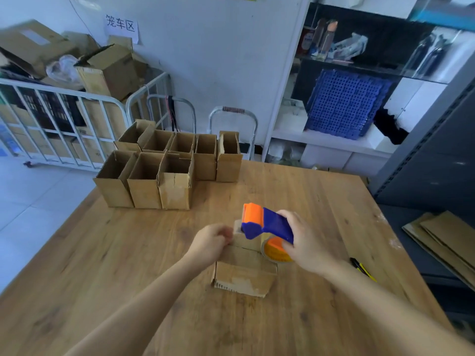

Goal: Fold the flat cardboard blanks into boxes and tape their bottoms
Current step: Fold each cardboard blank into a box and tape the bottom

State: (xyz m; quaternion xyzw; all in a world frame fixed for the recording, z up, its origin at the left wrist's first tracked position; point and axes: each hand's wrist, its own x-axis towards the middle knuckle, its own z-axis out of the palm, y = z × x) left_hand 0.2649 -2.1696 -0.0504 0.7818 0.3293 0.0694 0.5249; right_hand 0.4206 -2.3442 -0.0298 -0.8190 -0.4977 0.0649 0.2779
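box: (244,276) mid-table, bottom flaps up, under both your hands
left hand: (212,241) your fingers curled on the box's far top edge
right hand: (302,238) you grip the tape dispenser (267,226) handle, over the box
finished boxes: (169,163) open-topped, two rows at table (102,253) far edge
flat blanks: (447,240) stacked off the table, right

We have a box (241,278) standing on the table (102,265), closed side up. Our left hand (210,242) grips the box's far left edge. Our right hand (305,242) holds the tape gun (267,224) by its blue handle, with its orange head over the box's far end. Beyond the box, well apart, open boxes (167,170) stand in two rows. A yellow-black cutter (363,271) lies to the box's right, and flat blanks (447,240) lie farther right still.
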